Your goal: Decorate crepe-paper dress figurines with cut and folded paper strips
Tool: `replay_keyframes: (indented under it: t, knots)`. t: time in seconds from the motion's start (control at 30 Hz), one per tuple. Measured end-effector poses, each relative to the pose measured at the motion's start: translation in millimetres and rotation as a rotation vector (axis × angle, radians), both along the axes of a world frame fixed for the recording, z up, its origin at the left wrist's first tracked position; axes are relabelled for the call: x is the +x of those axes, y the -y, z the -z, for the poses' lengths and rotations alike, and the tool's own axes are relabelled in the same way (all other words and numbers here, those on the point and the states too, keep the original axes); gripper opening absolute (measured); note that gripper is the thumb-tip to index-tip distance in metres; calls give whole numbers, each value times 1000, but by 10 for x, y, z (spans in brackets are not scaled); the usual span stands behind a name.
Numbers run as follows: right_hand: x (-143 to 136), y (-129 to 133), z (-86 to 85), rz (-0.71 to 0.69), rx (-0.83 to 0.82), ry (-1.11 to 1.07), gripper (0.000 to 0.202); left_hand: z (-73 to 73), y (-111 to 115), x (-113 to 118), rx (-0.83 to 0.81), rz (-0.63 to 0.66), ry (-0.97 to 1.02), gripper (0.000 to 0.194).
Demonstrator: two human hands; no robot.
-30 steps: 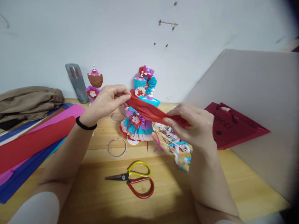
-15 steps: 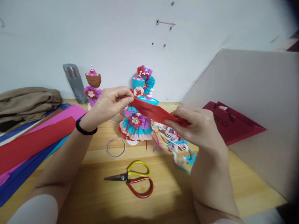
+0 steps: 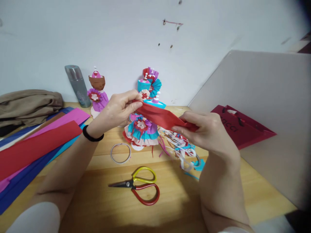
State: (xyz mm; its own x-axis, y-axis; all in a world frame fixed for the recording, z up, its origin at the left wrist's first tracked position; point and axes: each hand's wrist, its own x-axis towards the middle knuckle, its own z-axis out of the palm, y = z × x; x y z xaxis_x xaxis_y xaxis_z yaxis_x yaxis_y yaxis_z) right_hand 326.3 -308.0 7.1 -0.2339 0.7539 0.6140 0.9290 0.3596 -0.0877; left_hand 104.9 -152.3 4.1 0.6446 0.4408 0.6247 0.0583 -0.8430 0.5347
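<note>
A red paper strip [image 3: 159, 116] is stretched between my hands above the wooden table [image 3: 97, 194]. Its left end is pinched between thumb and fingers of my left hand [image 3: 123, 108]. My right hand [image 3: 202, 127] grips the other end, lower and nearer. Behind the strip stands a small figure in a ruffled blue, white and purple skirt [image 3: 143, 132], partly hidden. Scissors [image 3: 132, 184] with yellow and red handles lie below the strip, beside a thin ring of tape [image 3: 120, 153].
Folded coloured paper [image 3: 39, 145], brown cloth [image 3: 31, 103], a bottle [image 3: 77, 85] and a figure with a brown top [image 3: 97, 82] are at the left. Paper scraps [image 3: 182, 145] lie right of centre. A red bag [image 3: 243, 127] stands by a grey panel [image 3: 262, 90].
My left hand has moved slightly right, toward my right hand, and the red strip bows a little more. My right hand keeps its grip in nearly the same place.
</note>
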Motion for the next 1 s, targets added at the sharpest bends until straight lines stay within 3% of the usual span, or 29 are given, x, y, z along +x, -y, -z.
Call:
replay_keyframes:
  t: [0.27,0.4,0.53,0.67,0.8,1.0]
  knots:
    - [2,-115,101,11,61,-5,25,12,-54,-22,-159,108,-4,16]
    - [-4,-98,87,10,80,12,18,-28,-14,-52,-35,50,-56,11]
    - [-20,-116,104,5,49,3,18,-51,6,-71,126,-60,-63,18]
    - [-51,-155,143,-30,31,12,22,-44,-48,-99,160,-61,-52,19]
    - [-65,-170,169,-47,19,43,24,-21,-91,-78,103,-26,-35,20]
    - [-4,-144,129,-11,-80,29,28,78,-120,42,-140,104,26,15]
